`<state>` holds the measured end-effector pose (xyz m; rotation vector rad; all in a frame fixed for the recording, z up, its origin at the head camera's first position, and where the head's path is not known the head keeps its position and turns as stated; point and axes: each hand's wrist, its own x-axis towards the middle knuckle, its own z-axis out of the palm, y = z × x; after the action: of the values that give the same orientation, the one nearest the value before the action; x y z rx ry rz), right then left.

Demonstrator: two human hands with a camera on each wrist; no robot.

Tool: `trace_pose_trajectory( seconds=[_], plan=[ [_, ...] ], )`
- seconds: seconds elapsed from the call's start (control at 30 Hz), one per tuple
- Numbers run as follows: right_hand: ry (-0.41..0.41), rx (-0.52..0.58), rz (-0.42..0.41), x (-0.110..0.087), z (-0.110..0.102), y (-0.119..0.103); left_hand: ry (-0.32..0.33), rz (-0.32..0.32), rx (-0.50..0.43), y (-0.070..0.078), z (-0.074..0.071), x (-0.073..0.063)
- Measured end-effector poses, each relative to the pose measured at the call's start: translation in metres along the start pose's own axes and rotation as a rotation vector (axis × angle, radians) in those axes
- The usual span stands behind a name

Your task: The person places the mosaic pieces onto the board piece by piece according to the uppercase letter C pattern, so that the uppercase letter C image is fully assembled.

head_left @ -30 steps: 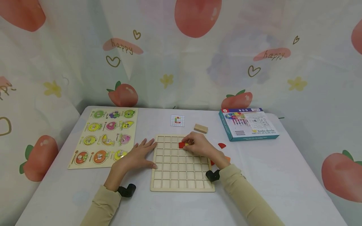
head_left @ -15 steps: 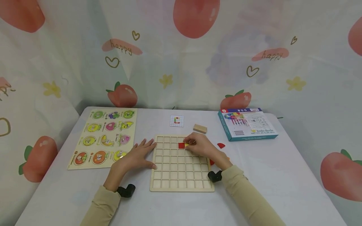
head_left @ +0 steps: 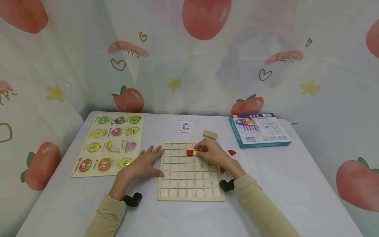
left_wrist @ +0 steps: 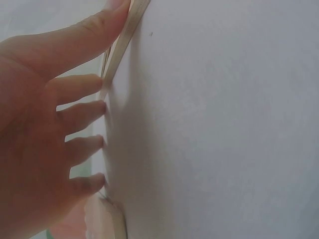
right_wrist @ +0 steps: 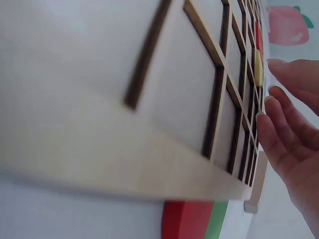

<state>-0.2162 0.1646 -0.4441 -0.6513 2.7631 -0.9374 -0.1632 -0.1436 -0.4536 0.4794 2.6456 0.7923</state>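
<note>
A wooden grid board lies in the middle of the table in the head view. The left hand rests along its left edge with spread fingers; in the left wrist view the thumb reaches the board's rim. A red square tile sits in a cell of the second row from the far side. Just right of it is a yellow tile, partly covered by the right hand. The right wrist view shows the thumb and fingers apart, tips beside the yellow tile, nothing between them.
Beyond the board lie a small pattern card and a wooden block. A red fan-shaped piece lies to the right, with more coloured pieces partly under the right wrist. A fruit puzzle board is left, a flat box back right.
The right hand has shifted slightly right, uncovering the whole red tile and more of the yellow one. The left hand stays on the board's edge.
</note>
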Motion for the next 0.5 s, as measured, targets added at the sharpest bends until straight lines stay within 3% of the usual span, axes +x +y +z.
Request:
trace_pose_trajectory(
  seconds=[0.5],
  plan=[
    [0.095, 0.041, 0.1, -0.04, -0.018, 0.026, -0.01, -0.01, 0.026, -0.002, 0.002, 0.002]
  ],
)
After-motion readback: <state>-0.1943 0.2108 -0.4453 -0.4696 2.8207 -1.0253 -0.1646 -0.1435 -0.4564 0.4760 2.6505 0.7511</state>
